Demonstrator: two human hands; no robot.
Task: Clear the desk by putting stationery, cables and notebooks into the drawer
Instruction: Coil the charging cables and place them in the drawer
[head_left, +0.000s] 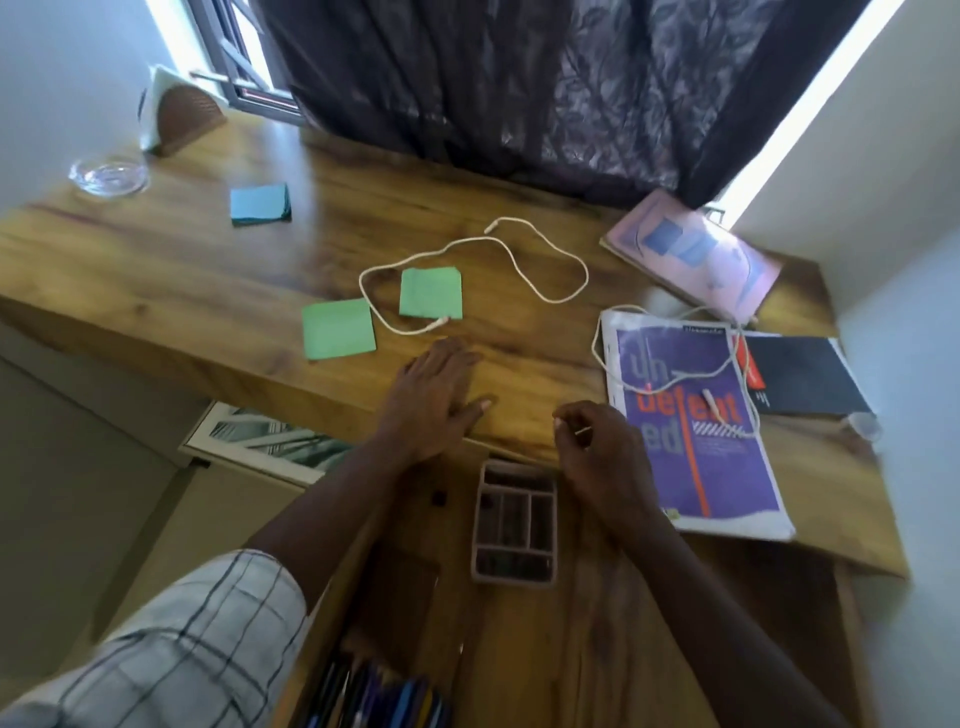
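- Far left, a blue pad of sticky notes (260, 204) lies on the desk (156, 270), well away from both hands. I would leave it for later.
- Two green pads are closer: one green pad (338, 329) near the front edge, and the second green pad (431, 292) just behind it, inside a loop of the white cable (545, 244).
- My left hand (436, 395) lies flat on the desk edge with straight fingers, holding nothing. Its fingertips are just short of the plug end of that cable.
- Below the edge the drawer (571, 649) stands open, with a compartmented tray (511, 578) inside and pens (374, 696) at the near end. I judge the clearing is under way, with most of it left to do.
- My right hand (597, 452) hovers over the drawer front with curled fingers. Thumb and forefinger pinch a small pale item (582, 430), and I cannot tell what it is.
- On the right are the purple book (696, 467) with a second cable (675, 384) across it, a pink notebook (691, 254) behind, and a black notebook (805, 374) beside it.
- Next, I think the right hand should drop its item into the tray. The left can then gather the white cable, lifting it clear so it doesn't drag the second green pad.
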